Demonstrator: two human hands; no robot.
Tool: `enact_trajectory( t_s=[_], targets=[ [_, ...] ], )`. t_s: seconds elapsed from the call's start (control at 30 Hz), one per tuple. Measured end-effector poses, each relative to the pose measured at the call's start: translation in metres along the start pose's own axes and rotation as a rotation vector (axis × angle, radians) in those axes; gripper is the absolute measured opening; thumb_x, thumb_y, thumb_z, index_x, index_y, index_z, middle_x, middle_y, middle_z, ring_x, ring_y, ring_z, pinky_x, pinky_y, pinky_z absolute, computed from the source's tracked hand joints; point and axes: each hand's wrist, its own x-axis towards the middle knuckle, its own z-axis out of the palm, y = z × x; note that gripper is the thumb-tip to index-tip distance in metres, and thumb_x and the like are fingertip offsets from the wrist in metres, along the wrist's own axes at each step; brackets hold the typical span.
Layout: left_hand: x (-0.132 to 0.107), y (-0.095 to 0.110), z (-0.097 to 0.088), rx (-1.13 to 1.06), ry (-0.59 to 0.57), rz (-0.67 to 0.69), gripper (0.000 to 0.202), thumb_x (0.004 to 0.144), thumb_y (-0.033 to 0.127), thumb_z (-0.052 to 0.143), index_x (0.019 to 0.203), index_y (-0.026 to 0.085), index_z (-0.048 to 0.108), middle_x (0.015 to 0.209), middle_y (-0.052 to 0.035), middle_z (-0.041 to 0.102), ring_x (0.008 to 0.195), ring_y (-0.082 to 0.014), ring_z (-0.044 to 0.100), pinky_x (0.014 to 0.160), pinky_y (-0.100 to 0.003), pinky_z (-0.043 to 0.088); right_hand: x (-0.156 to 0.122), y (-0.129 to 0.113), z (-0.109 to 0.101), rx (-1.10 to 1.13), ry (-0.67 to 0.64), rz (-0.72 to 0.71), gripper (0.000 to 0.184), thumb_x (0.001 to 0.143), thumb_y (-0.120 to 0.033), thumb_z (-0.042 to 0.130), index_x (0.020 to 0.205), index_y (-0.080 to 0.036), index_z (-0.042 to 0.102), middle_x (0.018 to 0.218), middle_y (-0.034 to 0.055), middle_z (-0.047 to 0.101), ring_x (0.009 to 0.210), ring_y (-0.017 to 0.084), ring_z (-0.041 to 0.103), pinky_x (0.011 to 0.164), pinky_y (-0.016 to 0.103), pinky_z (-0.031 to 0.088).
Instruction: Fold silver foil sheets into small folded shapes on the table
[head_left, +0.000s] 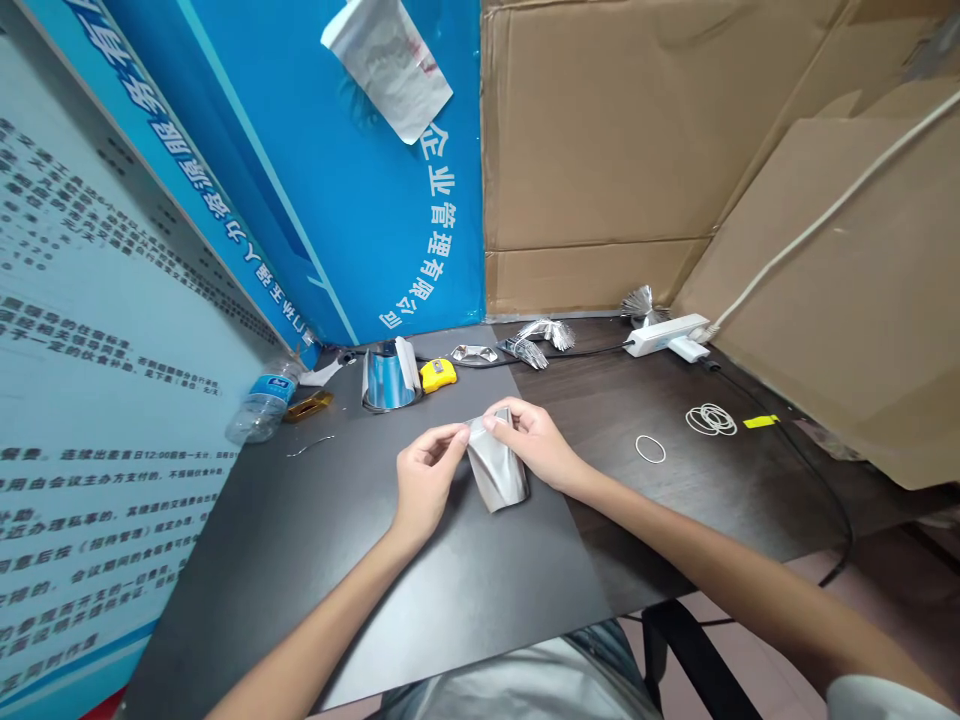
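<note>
Between my two hands is a small sheet of silver foil [496, 475], held by its top edge above the grey mat. My left hand [430, 478] pinches the foil's upper left corner between thumb and fingers. On the opposite side my right hand [531, 440] grips the upper right part, thumb in front and fingers behind. The lower end of the foil hangs toward me and looks slightly curved. Beyond the hands stand a curled blue-silver foil sheet [388, 378] and a yellow tape measure [438, 375].
A plastic bottle [264, 402] lies at the left by the panel. Bundles of silver strips [551, 334] sit at the back, near a white power strip [666, 335] with cables. Rubber bands [710, 420] and a yellow tag [760, 422] lie at the right.
</note>
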Motion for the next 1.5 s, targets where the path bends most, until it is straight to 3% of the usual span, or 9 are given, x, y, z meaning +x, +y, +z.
enact_trajectory(
  t_s=[0.57,1.37,1.5],
  targets=[
    [0.001,0.001,0.0,0.024,0.002,-0.003,0.025,0.086,0.041,0.081,0.096,0.018,0.082,0.101,-0.0086,0.082,0.096,-0.0247,0.074,0.09,-0.035,0.058,0.001,0.006,0.003,0.121,0.015,0.036,0.026,0.087,-0.047,0.077,0.091,-0.022,0.07,0.081,0.0,0.066,0.075,0.018,0.059,0.072,0.031,0.046],
    [0.001,-0.003,0.0,-0.036,-0.052,0.023,0.024,0.089,0.04,0.079,0.096,0.017,0.08,0.096,-0.0072,0.08,0.089,-0.0202,0.072,0.085,-0.03,0.056,0.0,0.009,0.003,-0.094,0.039,-0.028,0.025,0.09,-0.046,0.071,0.089,-0.021,0.069,0.075,-0.0004,0.06,0.066,0.016,0.049,0.063,0.03,0.038],
    [0.003,-0.006,-0.001,-0.047,-0.039,0.016,0.026,0.088,0.041,0.08,0.096,0.017,0.08,0.095,-0.0071,0.08,0.087,-0.0195,0.072,0.083,-0.029,0.055,0.002,0.01,0.005,-0.077,0.032,-0.043,0.025,0.09,-0.046,0.07,0.09,-0.021,0.068,0.079,0.0,0.062,0.07,0.017,0.053,0.065,0.029,0.041]
  ],
)
